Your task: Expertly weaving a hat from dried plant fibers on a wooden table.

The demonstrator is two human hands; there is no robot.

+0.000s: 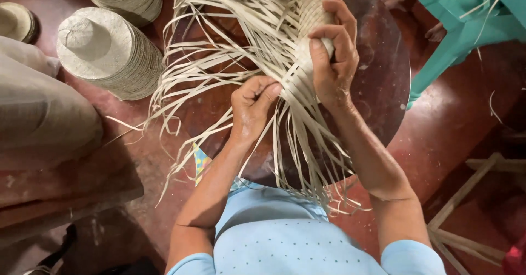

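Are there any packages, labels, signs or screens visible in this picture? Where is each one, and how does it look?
None are in view: no package, label, sign or screen.
Only woven straw work held by both hands, and stacks of woven hats on the floor at the left.

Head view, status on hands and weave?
Left hand pinching loose strips. Right hand gripping woven piece on round table. Nothing blocking.

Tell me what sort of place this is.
Likely a small hat-weaving workshop. The left hand and right hand work a half-woven straw piece with loose strips over a round dark table, stacks of finished woven hats stand on the red floor.
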